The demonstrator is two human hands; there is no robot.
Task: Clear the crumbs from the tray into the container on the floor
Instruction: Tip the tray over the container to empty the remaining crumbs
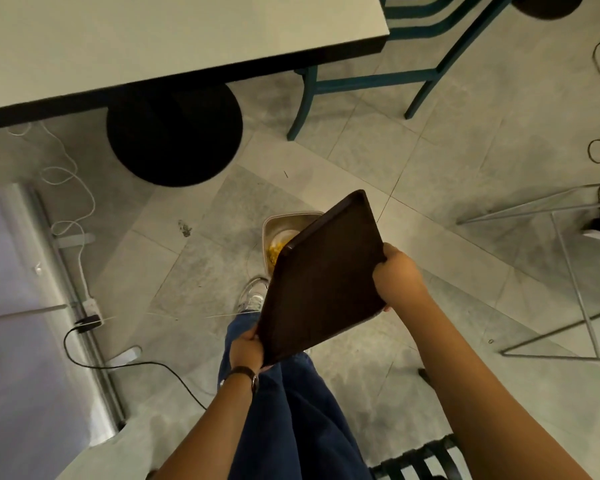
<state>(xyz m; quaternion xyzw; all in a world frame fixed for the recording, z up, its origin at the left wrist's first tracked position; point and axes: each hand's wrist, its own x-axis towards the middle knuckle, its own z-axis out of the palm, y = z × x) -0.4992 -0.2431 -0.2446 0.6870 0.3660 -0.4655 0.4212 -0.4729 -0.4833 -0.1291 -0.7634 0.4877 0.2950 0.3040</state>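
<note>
Tray (323, 275) is held tilted above container (278, 237) on floor (447, 161); table (153, 43) lies beyond, chair (395, 67) to its right, shoe (253, 294) just beside container.

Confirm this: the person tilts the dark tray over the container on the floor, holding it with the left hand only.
Not quite. The head view shows both hands gripping the dark tray: the left hand at its near corner, the right hand on its right edge. It is tilted over the container on the floor.
</note>
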